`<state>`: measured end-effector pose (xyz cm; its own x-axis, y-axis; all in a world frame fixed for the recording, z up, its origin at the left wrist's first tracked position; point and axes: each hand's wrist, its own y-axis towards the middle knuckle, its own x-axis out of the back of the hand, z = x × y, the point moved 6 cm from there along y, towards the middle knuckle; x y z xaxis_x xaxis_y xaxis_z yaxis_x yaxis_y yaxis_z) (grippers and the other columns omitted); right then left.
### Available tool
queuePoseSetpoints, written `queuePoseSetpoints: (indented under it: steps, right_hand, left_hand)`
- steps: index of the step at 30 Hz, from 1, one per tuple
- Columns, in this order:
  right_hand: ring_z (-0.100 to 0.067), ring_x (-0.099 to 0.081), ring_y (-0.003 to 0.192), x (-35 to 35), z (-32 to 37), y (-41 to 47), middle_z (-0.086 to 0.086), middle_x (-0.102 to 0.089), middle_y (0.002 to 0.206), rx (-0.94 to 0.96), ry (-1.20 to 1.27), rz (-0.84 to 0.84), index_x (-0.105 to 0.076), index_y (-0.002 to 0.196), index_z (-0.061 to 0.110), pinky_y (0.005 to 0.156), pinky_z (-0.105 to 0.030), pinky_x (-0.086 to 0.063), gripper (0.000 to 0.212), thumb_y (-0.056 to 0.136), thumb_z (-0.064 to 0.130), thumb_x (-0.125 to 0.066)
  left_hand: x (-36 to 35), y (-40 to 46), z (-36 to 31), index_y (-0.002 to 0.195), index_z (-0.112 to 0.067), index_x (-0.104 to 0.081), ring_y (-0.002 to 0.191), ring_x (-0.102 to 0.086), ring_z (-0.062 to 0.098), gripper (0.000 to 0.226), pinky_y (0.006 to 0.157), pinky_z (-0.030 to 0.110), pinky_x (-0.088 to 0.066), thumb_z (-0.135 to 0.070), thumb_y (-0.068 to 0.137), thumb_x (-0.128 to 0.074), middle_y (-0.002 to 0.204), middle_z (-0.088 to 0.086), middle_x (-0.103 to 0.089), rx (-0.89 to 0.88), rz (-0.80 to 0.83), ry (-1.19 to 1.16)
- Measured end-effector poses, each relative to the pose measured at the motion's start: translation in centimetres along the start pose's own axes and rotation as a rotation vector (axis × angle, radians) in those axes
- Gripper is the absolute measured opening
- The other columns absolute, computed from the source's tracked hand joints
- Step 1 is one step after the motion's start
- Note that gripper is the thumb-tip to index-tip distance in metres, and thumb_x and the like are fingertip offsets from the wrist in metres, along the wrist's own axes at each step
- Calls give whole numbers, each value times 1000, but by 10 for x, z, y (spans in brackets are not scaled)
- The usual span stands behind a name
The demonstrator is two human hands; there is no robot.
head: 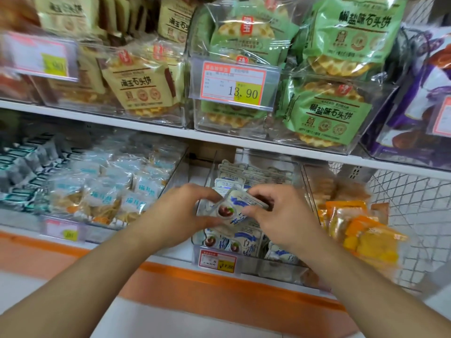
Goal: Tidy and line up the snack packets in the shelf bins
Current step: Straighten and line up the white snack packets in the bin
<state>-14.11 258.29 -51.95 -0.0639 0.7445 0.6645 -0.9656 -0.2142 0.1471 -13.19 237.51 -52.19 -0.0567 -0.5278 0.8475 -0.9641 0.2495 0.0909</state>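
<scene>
Clear bin (251, 263), lower shelf: blue-white packets (246, 242) stand in loose rows. Your left hand (181, 213) and right hand (280, 211) pinch one tilted packet (231, 208) just above them. Step: straightening. Next, likely: seat it upright, aligned with the front row.

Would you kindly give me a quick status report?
Left hand and right hand both pinching one white-blue packet. Held above its clear bin. Nothing blocking.

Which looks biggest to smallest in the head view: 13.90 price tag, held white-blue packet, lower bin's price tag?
1. 13.90 price tag
2. White-blue packet both hands hold; partly covered, so its rank against the first is unsure
3. Lower bin's price tag

Apparent size only; distances from the camera differ.
</scene>
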Motion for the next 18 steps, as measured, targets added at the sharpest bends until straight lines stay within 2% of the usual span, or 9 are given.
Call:
queuePoseSetpoints:
  steps: [1,3,5,7,9,13,15,18]
  right_hand:
    - [1,-62,65,-4,1,1,9,-74,93,-10,-28,-8,-78,100,28,56,-13,-47,9,93,31,-80]
    - [-3,-59,56,-17,2,4,9,-73,83,-37,-52,18,-79,93,28,48,-16,-45,5,91,32,-81]
    - [-6,-62,62,-36,4,5,9,-71,80,-28,-93,111,-79,89,28,58,-28,-55,4,92,30,-80]
    - [-12,-66,73,-54,6,3,8,-71,84,-10,-169,219,-78,93,29,70,-37,-60,3,95,28,-76]
    - [-15,-65,83,-62,5,3,8,-68,95,28,-268,241,-78,102,32,75,-39,-59,8,96,29,-74]
    - [-14,-49,97,-67,3,5,11,-44,97,109,-386,217,-80,106,38,73,-30,-42,14,94,32,-76]
    - [-15,-49,102,-72,-2,5,12,-44,98,114,-387,223,-81,104,39,75,-30,-43,14,93,31,-76]
    - [-15,-46,95,-73,-9,7,15,-41,93,132,-419,183,-81,105,41,70,-28,-42,15,93,34,-76]
  left_hand:
    - [0,1,6,134,-44,-59,122,-53,-1,59,102,21,-42,-50,80,-83,136,-27,-56,-8,15,63]
    - [2,1,19,151,-41,-39,140,-41,5,87,112,23,-35,-47,78,-86,155,-21,-40,19,43,97]
    - [-1,-1,29,158,-39,-27,147,-35,9,98,117,26,-32,-46,79,-85,162,-17,-32,61,81,78]
    - [-5,-2,31,158,-40,-26,145,-40,10,94,115,27,-36,-41,83,-83,161,-15,-38,78,117,56]
    - [-7,-1,28,156,-39,-29,138,-48,12,88,110,27,-41,-37,86,-81,155,-14,-45,64,123,56]
    - [-7,2,28,153,-39,-30,131,-52,10,84,105,26,-45,-38,86,-81,152,-16,-47,48,106,56]
    - [-10,3,29,150,-39,-30,130,-53,9,85,105,28,-48,-39,83,-82,150,-16,-48,45,111,46]
    - [-13,5,29,150,-39,-26,132,-52,10,91,106,32,-48,-45,80,-83,153,-15,-45,49,111,60]
